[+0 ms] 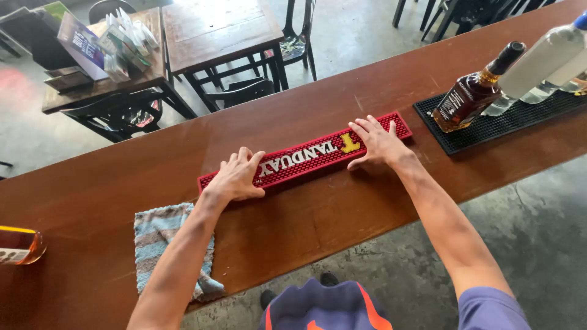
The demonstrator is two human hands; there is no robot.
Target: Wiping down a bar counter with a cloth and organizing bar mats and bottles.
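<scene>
A long red rubber bar mat (306,156) with white and yellow lettering lies on the brown wooden counter (342,104). My left hand (237,176) rests flat on the mat's left end, fingers spread. My right hand (378,143) presses flat on its right end, fingers spread too. Neither hand holds anything.
A blue-grey striped cloth (160,239) lies by my left forearm. A black mat (489,125) at the right carries a brown liquor bottle (472,91) and clear bottles (538,61). An amber bottle (19,245) lies at the far left. Wooden tables (208,30) and chairs stand beyond the counter.
</scene>
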